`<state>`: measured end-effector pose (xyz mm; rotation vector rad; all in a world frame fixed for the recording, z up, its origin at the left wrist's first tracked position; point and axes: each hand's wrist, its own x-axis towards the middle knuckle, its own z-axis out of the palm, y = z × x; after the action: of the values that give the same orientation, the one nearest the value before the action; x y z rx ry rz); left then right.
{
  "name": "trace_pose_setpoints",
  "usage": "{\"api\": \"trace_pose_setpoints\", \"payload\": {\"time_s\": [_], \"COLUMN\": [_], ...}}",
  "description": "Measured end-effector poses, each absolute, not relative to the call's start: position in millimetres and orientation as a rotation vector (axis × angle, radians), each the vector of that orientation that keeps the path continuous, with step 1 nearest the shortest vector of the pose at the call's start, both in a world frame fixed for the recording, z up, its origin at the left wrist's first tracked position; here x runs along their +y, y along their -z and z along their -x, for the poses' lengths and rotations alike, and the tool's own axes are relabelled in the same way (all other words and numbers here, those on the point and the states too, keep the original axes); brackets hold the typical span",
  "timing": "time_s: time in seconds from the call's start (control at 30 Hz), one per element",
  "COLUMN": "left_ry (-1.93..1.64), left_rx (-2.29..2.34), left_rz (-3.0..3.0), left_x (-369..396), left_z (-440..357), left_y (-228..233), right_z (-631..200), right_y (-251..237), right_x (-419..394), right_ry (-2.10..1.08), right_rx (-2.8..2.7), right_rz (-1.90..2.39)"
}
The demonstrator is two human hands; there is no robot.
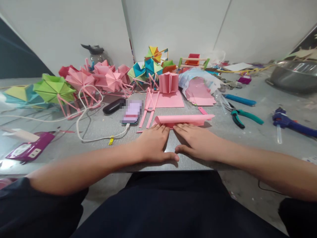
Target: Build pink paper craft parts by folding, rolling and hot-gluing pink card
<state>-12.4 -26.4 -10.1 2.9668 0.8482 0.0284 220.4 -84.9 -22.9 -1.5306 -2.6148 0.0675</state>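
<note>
A pink paper sheet (183, 119), its far part curled into a loose roll, lies across the table in front of me. My left hand (156, 142) rests flat with its fingertips on the sheet's near edge at the left. Beside it, my right hand (198, 140) is also flat, fingers stretched onto the same edge, thumb pointing at the left thumb. A thin pink paper stick (140, 132) pokes out left of my left fingers. Just beyond lie crossed pink paper strips (150, 107) and a pleated pink paper piece (168, 82) standing on flat pink paper (173, 100).
Folded paper wheels (81, 81) on stick legs crowd the back left. A phone (133, 111) on a white cable lies left of the strips. Pliers (241, 115), a blue-handled tool (240, 99) and a glue gun (292, 124) lie right; a metal bowl (294, 77) stands behind.
</note>
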Motion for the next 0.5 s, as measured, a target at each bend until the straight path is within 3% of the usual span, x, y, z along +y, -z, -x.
{"api": "trace_pose_setpoints", "payload": {"time_s": [0.5], "left_ry": [-0.052], "left_rx": [0.902], "left_rz": [-2.958], "left_x": [-11.7], "left_z": [9.8], "left_y": [16.5], "right_z": [-220.6], "right_y": [7.1], "right_x": [-52.1], "right_ry": [-0.161], "right_rx": [-2.632], "right_rz": [1.537]}}
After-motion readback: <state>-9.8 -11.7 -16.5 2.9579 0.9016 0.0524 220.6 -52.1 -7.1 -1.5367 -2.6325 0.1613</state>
